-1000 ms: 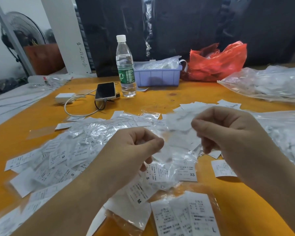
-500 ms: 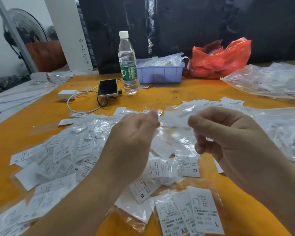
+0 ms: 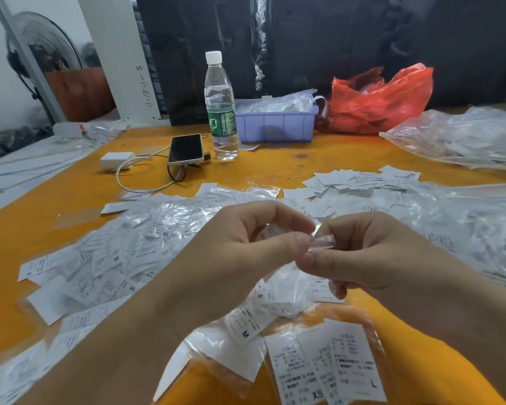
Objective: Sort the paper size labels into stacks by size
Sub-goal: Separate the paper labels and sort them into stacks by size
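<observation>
A loose heap of white paper size labels (image 3: pixel 108 258), many in clear plastic sleeves, covers the orange table (image 3: pixel 319 162) on the left and centre; letters M, S and XL show on some. Near the front edge lie sleeved labels marked XS and L (image 3: pixel 333 366). A smaller pile of bare labels (image 3: pixel 351 179) sits at the right rear. My left hand (image 3: pixel 246 244) and my right hand (image 3: pixel 360 252) meet above the heap, both pinching one small clear sleeve (image 3: pixel 323 242) with a label inside.
A water bottle (image 3: pixel 220 109), a phone (image 3: pixel 186 149) with a white charger and cable (image 3: pixel 116 160), a purple bin (image 3: pixel 275 124) and a red plastic bag (image 3: pixel 383 97) stand along the back. Clear bags of labels (image 3: pixel 462 135) fill the right side.
My hands were apart, stretching a sleeve between them. Now they have come together at the centre and their fingertips touch on the small sleeve.
</observation>
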`<control>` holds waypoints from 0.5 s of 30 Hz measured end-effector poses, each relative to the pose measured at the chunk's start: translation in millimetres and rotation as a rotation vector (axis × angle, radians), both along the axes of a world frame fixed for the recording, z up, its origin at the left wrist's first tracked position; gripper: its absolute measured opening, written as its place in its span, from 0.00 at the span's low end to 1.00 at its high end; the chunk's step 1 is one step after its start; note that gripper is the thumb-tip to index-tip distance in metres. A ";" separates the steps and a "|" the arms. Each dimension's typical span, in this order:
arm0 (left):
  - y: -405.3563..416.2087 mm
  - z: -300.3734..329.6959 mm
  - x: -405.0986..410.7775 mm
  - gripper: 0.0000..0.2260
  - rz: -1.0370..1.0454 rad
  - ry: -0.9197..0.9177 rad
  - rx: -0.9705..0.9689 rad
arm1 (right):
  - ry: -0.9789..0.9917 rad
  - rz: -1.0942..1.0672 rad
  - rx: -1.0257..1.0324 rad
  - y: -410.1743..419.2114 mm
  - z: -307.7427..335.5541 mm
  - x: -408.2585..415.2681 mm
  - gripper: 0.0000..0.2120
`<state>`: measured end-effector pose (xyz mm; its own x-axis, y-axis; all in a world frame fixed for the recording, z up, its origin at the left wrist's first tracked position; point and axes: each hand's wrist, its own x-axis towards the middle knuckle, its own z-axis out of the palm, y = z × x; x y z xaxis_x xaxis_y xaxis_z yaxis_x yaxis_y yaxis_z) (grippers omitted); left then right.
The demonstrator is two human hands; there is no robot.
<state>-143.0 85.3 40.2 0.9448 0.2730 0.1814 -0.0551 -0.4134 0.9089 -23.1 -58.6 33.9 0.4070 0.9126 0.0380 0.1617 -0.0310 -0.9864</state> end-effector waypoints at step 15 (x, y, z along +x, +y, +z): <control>2.1 -4.9 3.7 0.05 0.011 -0.056 -0.029 | 0.463 0.079 0.020 0.3 -0.9 8.9 0.06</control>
